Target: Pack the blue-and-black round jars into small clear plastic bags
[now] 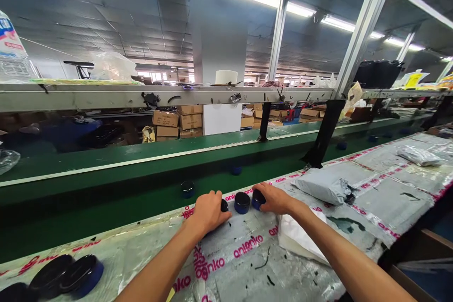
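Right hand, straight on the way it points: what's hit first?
Likely the middle piece, met by the held piece in the right hand. The line slants toward the belt, so it may only clip the middle one; depth is unclear.

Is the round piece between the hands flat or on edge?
Flat: the round piece shows its black top facing up, blue side below.
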A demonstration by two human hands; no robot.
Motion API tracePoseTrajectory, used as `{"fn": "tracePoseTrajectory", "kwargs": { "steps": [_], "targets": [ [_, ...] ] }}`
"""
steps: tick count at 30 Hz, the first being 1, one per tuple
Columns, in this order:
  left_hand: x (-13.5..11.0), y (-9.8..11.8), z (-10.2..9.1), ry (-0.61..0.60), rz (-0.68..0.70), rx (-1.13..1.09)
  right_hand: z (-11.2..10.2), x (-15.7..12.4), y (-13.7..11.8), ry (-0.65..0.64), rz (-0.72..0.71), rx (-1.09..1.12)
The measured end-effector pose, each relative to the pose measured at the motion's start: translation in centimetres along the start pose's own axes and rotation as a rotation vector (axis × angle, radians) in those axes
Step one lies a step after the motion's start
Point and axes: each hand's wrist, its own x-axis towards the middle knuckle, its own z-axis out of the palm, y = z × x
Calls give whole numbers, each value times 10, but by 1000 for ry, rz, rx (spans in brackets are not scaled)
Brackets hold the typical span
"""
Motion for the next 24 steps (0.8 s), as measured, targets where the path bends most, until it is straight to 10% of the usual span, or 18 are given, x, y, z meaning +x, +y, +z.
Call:
{"fn": "tracePoseTrajectory", "kwargs": {
  "steps": [14,24],
  "targets": [
    [-2,-19,8,-68,153,-161,-4,-13,-4,138,-50,97],
    [-30,-8,11,-31,93,-181,1,49,-110,166,-285,146]
  ]
}}
